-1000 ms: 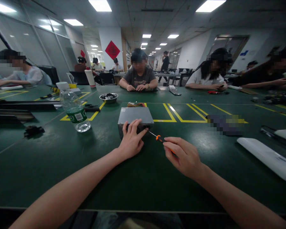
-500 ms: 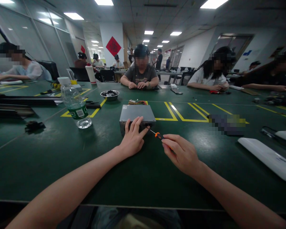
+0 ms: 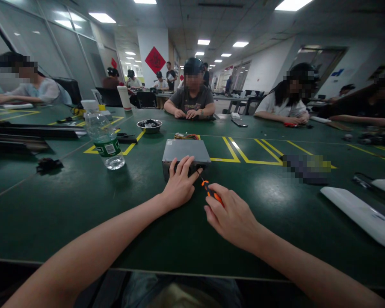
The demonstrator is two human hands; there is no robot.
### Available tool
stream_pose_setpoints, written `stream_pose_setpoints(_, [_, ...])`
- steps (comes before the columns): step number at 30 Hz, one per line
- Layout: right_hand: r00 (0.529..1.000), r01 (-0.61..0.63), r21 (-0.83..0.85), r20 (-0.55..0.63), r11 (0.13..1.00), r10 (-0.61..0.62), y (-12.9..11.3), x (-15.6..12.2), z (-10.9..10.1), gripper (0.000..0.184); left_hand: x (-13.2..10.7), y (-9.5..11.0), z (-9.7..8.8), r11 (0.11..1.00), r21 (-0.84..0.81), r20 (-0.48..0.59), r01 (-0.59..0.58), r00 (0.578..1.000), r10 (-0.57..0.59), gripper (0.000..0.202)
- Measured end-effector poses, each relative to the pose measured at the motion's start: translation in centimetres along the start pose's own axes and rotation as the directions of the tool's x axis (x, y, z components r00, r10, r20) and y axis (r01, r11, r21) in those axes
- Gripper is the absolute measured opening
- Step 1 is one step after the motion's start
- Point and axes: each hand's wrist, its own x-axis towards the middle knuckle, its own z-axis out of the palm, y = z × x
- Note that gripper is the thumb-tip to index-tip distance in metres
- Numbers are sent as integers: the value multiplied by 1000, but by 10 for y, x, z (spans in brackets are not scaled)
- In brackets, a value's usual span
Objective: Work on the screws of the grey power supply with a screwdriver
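Note:
A grey metal computer power supply [image 3: 186,149] sits on the green table, a bundle of coloured wires [image 3: 186,136] behind it. My left hand [image 3: 180,182] rests against its near side, fingers spread over the front edge and partly covering that face. In my right hand [image 3: 232,212] is an orange-and-black screwdriver [image 3: 214,196], fingers wrapped round its handle. Its thin shaft slants up and left to the lower right of the near face, close to my left index fingertip. Exactly what the tip touches is too small to make out.
A water bottle [image 3: 107,145] stands left of the power supply, with a metal bowl [image 3: 149,125] behind. Dark metal parts [image 3: 35,130] lie at far left. A long white case [image 3: 359,215] lies at right. Across the table sits a person [image 3: 192,98]; others work on both sides.
My right hand has moved left and slightly down, turning the screwdriver to a steeper angle against the near face. My left hand keeps its place on the power supply. The view has shifted slightly.

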Motion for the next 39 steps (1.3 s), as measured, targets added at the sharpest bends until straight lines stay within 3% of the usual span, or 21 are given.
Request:
stream_pose_setpoints(2, [998, 0, 16, 65, 1000, -1, -9, 4, -2, 18, 0, -1, 1, 1000, 5, -2, -4, 1000, 4, 51])
stream_pose_setpoints(6, [992, 110, -109, 69, 988, -103, -8, 15, -11, 24, 0, -2, 1, 1000, 3, 4, -1, 1000, 1, 49])
stream_pose_setpoints(10, [997, 14, -269, 81, 963, 8, 3, 28, -21, 14, -2, -2, 1, 1000, -8, 18, -14, 1000, 14, 51])
stream_pose_setpoints(14, [983, -84, -265, 133, 961, 123, -2, 35, -24, 20, -3, -2, 1, 1000, -10, 10, -12, 1000, 12, 51])
stream_pose_setpoints(20, [974, 76, -252, 224, 965, -19, -23, 38, -27, 26, -3, -3, 3, 1000, 12, 7, -16, 1000, 16, 45])
stream_pose_setpoints(27, [960, -68, -332, 234, 941, 152, -26, 38, -27, 14, -3, -4, 4, 1000, 18, 4, -14, 1000, 14, 46])
stream_pose_setpoints(31, [967, 34, -269, 250, 962, 36, -33, 32, -19, 29, -3, -5, 6, 999, 34, -4, -30, 1000, 30, 45])
stream_pose_setpoints(35, [971, 123, -209, 229, 970, -73, -31, 30, -16, 26, -3, -5, 6, 997, 65, -11, -29, 999, 30, 43])
stream_pose_setpoints(39, [982, 22, -277, 186, 961, 31, -19, 33, -21, 13, -3, -4, 3, 998, 51, 14, -35, 999, 35, 47])
